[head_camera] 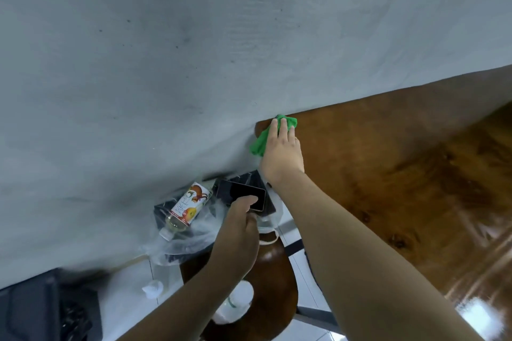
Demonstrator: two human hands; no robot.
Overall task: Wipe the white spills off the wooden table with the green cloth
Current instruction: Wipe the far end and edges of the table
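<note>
The wooden table fills the right side, its far left corner against a grey wall. My right hand lies flat on the green cloth, pressing it onto that corner. The cloth sticks out past my fingertips and to the left of my palm. No white spills show on the bare wood around it. My left hand is off the table's left edge, lower down, and holds a black phone with the thumb on its screen.
Below the table's left edge sits a clear plastic bag with a drink bottle on it. A brown wooden stool holds a white bottle. A crumpled tissue lies on the white floor. A dark object is at bottom left.
</note>
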